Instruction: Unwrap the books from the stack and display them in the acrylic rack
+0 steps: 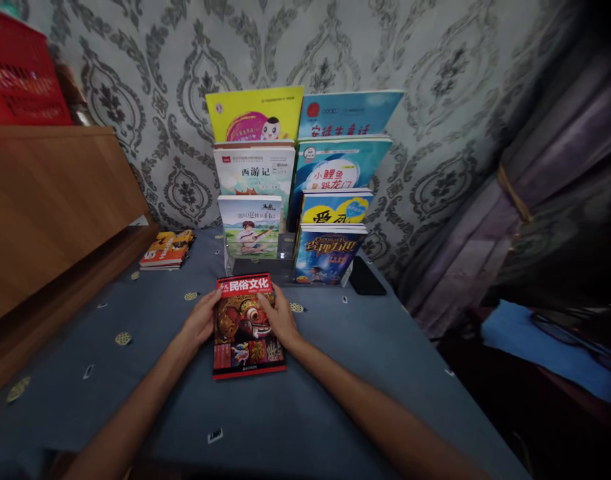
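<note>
A red book (245, 333) with a mask on its cover lies flat on the blue-grey tablecloth (345, 373) in front of me. My left hand (201, 321) grips its left edge, fingers curled against the cover's side. My right hand (279, 317) rests on the right part of the cover, thumb and fingers bent over the book's edge. Just behind the book stands a tiered display rack (285, 257) holding several children's books in two columns.
A small stack of orange books (166, 250) lies at the back left of the table. A black phone (366, 277) lies right of the rack. A wooden headboard (45, 207) runs along the left, a red crate (20, 73) on top. Purple curtains (545, 200) hang right.
</note>
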A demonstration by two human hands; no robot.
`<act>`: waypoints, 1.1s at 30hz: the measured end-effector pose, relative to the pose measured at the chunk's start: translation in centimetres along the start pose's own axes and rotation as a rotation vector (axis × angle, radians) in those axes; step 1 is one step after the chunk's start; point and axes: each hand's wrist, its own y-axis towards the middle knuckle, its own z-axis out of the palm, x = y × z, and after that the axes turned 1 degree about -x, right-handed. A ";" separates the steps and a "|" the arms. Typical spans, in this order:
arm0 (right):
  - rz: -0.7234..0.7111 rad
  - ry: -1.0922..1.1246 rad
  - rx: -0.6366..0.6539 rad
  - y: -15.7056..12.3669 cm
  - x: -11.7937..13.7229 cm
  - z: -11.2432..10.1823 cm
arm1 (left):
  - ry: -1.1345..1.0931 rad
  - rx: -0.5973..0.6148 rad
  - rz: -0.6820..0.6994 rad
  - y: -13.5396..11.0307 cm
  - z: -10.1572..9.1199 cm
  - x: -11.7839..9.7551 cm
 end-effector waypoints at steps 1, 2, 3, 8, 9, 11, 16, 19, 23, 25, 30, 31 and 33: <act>0.016 0.048 -0.014 0.1 0.0 0.1 | 0.017 0.047 -0.012 -0.3 0.0 -0.1; 0.031 0.089 -0.032 0.2 0.0 0.1 | 0.041 0.100 -0.028 -0.6 0.0 -0.2; 0.046 0.126 -0.051 0.4 0.1 0.1 | 0.064 0.156 -0.049 -1.0 0.0 -0.2; 0.140 0.294 -0.098 0.8 0.5 -0.2 | 0.131 0.331 -0.110 -1.8 -0.6 -0.1; 0.163 0.329 -0.078 0.8 0.7 -0.2 | 0.136 0.339 -0.104 -1.7 -0.8 0.0; 0.202 0.397 -0.028 0.6 1.1 -0.1 | 0.141 0.347 -0.088 -1.6 -1.1 0.1; 0.196 0.390 0.001 0.3 1.7 0.0 | 0.160 0.332 -0.071 -1.4 -1.4 0.2; 0.130 0.311 0.015 0.6 1.5 -0.2 | 0.172 0.287 -0.044 -1.3 -1.3 0.2; -0.046 0.068 0.031 1.6 2.0 -0.9 | 0.157 0.220 0.000 -1.0 -1.1 -0.4; -0.175 -0.091 -0.040 2.4 2.8 -1.3 | 0.137 0.183 0.017 -0.9 -1.2 -0.8; -0.481 -0.365 -0.181 4.9 6.1 -1.4 | 0.102 0.098 0.065 -0.8 -1.6 -1.7; -0.512 -0.393 -0.197 5.6 6.6 -1.3 | 0.100 0.096 0.070 -0.8 -1.7 -1.8; -0.536 -0.442 -0.229 6.9 7.4 -1.0 | 0.100 0.100 0.078 -0.8 -1.7 -1.8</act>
